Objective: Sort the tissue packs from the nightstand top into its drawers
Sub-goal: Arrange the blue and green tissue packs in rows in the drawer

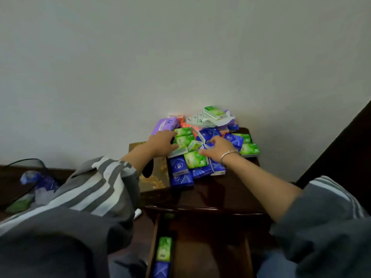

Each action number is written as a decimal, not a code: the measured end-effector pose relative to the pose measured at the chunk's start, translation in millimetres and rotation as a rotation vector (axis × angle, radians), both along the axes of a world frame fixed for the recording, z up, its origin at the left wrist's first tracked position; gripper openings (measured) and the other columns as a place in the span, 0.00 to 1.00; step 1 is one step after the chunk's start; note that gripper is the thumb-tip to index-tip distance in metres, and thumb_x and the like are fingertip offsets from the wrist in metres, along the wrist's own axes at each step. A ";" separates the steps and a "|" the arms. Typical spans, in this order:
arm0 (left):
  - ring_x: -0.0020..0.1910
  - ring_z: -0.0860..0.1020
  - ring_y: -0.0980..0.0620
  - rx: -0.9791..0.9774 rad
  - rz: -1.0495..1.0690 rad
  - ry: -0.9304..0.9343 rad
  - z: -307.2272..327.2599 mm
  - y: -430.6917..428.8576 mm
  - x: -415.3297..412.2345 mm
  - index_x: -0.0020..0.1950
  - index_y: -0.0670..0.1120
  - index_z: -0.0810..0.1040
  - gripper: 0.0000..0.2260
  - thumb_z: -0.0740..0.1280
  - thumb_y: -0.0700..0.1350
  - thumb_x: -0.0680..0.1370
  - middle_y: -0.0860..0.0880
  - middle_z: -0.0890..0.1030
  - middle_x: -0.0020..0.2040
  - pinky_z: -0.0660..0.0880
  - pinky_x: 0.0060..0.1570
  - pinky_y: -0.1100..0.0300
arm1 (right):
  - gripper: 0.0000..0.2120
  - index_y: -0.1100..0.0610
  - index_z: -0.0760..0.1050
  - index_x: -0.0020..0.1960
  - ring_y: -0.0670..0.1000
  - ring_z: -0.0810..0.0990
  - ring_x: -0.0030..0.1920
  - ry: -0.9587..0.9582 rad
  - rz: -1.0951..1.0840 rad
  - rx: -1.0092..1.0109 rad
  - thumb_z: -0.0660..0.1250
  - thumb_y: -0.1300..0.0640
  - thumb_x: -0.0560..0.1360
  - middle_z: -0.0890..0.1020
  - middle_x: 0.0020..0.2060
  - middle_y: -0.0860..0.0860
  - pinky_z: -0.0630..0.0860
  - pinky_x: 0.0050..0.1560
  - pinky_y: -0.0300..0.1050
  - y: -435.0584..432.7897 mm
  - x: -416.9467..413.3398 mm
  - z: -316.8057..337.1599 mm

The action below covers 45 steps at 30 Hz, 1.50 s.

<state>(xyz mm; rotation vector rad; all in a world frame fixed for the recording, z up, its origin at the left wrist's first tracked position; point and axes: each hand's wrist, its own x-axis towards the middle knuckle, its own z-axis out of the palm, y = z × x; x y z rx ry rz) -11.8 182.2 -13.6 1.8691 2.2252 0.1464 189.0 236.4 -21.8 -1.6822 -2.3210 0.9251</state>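
Nightstand (230, 189) mid-frame: packs (202, 141) heaped just beyond both hands; left hand (163, 144) closing on a green pack (183, 140), right hand (219, 147) spread open on the heap; drawer (200, 247) open below.

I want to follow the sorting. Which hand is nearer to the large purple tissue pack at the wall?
Left. The left hand lies just beside the large purple tissue pack; the right hand is further right, apart from it.

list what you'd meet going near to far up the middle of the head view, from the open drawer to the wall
blue pack in the drawer → green pack in the drawer → nightstand front edge → blue packs at the pile's front → green pack atop the pile
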 end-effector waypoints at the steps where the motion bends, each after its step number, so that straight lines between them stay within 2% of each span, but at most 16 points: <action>1: 0.66 0.71 0.43 -0.068 0.002 0.076 -5.3 9.0 -4.3 0.69 0.46 0.70 0.21 0.64 0.53 0.78 0.45 0.74 0.67 0.68 0.63 0.49 | 0.35 0.56 0.67 0.66 0.60 0.71 0.65 -0.064 -0.013 -0.015 0.71 0.38 0.67 0.72 0.66 0.56 0.69 0.64 0.58 1.4 -7.1 -8.7; 4: 0.68 0.68 0.44 -0.240 -0.059 0.191 -16.8 30.5 -12.4 0.67 0.48 0.71 0.23 0.63 0.59 0.77 0.47 0.74 0.66 0.58 0.67 0.42 | 0.35 0.55 0.67 0.64 0.60 0.70 0.65 -0.136 -0.089 0.040 0.71 0.37 0.65 0.71 0.67 0.55 0.66 0.64 0.58 1.1 -17.5 -31.5; 7: 0.69 0.66 0.45 -0.330 -0.132 0.264 -25.3 42.6 -12.2 0.67 0.50 0.70 0.23 0.64 0.58 0.76 0.48 0.74 0.65 0.50 0.70 0.36 | 0.28 0.54 0.68 0.61 0.57 0.74 0.60 -0.049 -0.162 0.107 0.72 0.43 0.67 0.78 0.58 0.54 0.66 0.60 0.55 0.3 -17.3 -47.3; 14: 0.66 0.66 0.42 -0.287 -0.104 0.268 -39.1 48.2 -15.3 0.65 0.50 0.71 0.28 0.71 0.60 0.69 0.45 0.71 0.63 0.57 0.67 0.39 | 0.19 0.51 0.73 0.54 0.52 0.78 0.53 0.230 -0.287 0.100 0.74 0.49 0.67 0.80 0.43 0.47 0.66 0.55 0.49 -16.3 -8.7 -59.0; 18: 0.66 0.65 0.44 -0.141 -0.065 0.185 -37.4 38.8 -11.0 0.64 0.49 0.68 0.31 0.73 0.60 0.67 0.45 0.69 0.64 0.58 0.66 0.43 | 0.14 0.54 0.76 0.50 0.50 0.78 0.43 0.496 -0.343 0.062 0.76 0.54 0.67 0.78 0.40 0.48 0.75 0.49 0.46 -27.3 8.3 -54.2; 20: 0.58 0.70 0.45 0.027 0.023 -0.015 -27.8 30.5 -3.8 0.61 0.47 0.66 0.29 0.73 0.58 0.68 0.46 0.73 0.59 0.63 0.60 0.48 | 0.13 0.54 0.75 0.49 0.48 0.77 0.41 0.700 -0.398 -0.003 0.75 0.58 0.68 0.77 0.38 0.46 0.75 0.43 0.40 -28.1 20.9 -44.0; 22: 0.49 0.75 0.47 0.161 0.146 -0.442 -9.7 17.6 6.0 0.58 0.47 0.62 0.27 0.75 0.51 0.69 0.47 0.75 0.52 0.73 0.53 0.49 | 0.10 0.52 0.74 0.46 0.47 0.77 0.40 0.859 -0.432 -0.113 0.73 0.60 0.70 0.76 0.39 0.47 0.74 0.41 0.38 -27.0 33.3 -26.8; 24: 0.50 0.80 0.48 0.215 0.225 -0.817 9.5 -0.2 16.6 0.59 0.47 0.62 0.28 0.77 0.45 0.69 0.46 0.77 0.53 0.79 0.50 0.50 | 0.08 0.51 0.74 0.45 0.47 0.78 0.39 1.000 -0.438 -0.303 0.71 0.60 0.71 0.78 0.39 0.49 0.74 0.41 0.41 -24.8 43.5 -4.5; 28: 0.50 0.84 0.48 0.194 0.179 -1.137 30.6 -39.0 40.2 0.59 0.45 0.76 0.18 0.75 0.44 0.72 0.45 0.85 0.52 0.81 0.46 0.56 | 0.03 0.51 0.76 0.44 0.46 0.78 0.33 1.161 -0.355 -0.598 0.68 0.58 0.73 0.82 0.34 0.47 0.74 0.36 0.39 -25.8 59.2 39.6; 32: 0.59 0.80 0.44 0.218 0.421 -1.389 23.7 -67.2 61.3 0.68 0.43 0.69 0.19 0.64 0.50 0.80 0.42 0.80 0.61 0.76 0.61 0.45 | 0.02 0.57 0.78 0.44 0.51 0.81 0.40 1.321 -0.342 -0.714 0.67 0.59 0.74 0.84 0.35 0.53 0.82 0.39 0.41 -44.3 62.5 68.1; 34: 0.58 0.79 0.43 0.213 0.494 -1.529 21.9 -76.6 75.8 0.69 0.44 0.69 0.17 0.57 0.48 0.83 0.42 0.79 0.63 0.73 0.60 0.46 | 0.02 0.59 0.77 0.44 0.55 0.80 0.43 1.388 -0.373 -0.715 0.67 0.61 0.74 0.83 0.38 0.56 0.82 0.42 0.45 -63.5 55.3 69.9; 36: 0.52 0.80 0.45 0.287 0.574 -1.697 25.9 -87.3 91.6 0.69 0.42 0.71 0.17 0.55 0.46 0.83 0.42 0.80 0.60 0.74 0.53 0.51 | 0.01 0.59 0.75 0.45 0.55 0.79 0.43 1.387 -0.383 -0.666 0.66 0.61 0.74 0.80 0.40 0.57 0.82 0.43 0.46 -89.3 41.6 60.7; 37: 0.53 0.80 0.44 0.330 0.580 -1.785 27.1 -92.5 97.7 0.69 0.41 0.71 0.18 0.55 0.48 0.83 0.42 0.80 0.60 0.74 0.53 0.51 | 0.02 0.58 0.74 0.44 0.53 0.79 0.42 1.348 -0.394 -0.620 0.67 0.61 0.75 0.79 0.40 0.56 0.80 0.44 0.45 -103.4 33.6 53.6; 39: 0.62 0.77 0.43 0.373 0.534 -1.889 26.8 -105.7 107.6 0.69 0.40 0.72 0.22 0.56 0.53 0.82 0.40 0.78 0.63 0.74 0.60 0.47 | 0.04 0.56 0.74 0.43 0.47 0.77 0.41 1.203 -0.456 -0.462 0.69 0.58 0.73 0.79 0.42 0.54 0.74 0.42 0.39 -129.5 18.8 36.7; 42: 0.63 0.77 0.39 0.390 0.550 -1.858 17.8 -125.0 113.9 0.68 0.37 0.71 0.24 0.64 0.52 0.78 0.37 0.78 0.62 0.71 0.65 0.42 | 0.11 0.61 0.76 0.50 0.46 0.77 0.41 1.058 -0.510 -0.297 0.72 0.56 0.71 0.80 0.46 0.55 0.73 0.38 0.32 -158.7 2.6 20.1; 45: 0.62 0.77 0.38 0.412 0.617 -1.841 8.4 -138.2 102.6 0.70 0.37 0.65 0.25 0.67 0.46 0.78 0.35 0.76 0.64 0.71 0.65 0.41 | 0.12 0.58 0.76 0.49 0.52 0.79 0.52 0.970 -0.457 -0.297 0.73 0.54 0.70 0.78 0.54 0.59 0.75 0.54 0.43 -177.7 -10.7 11.4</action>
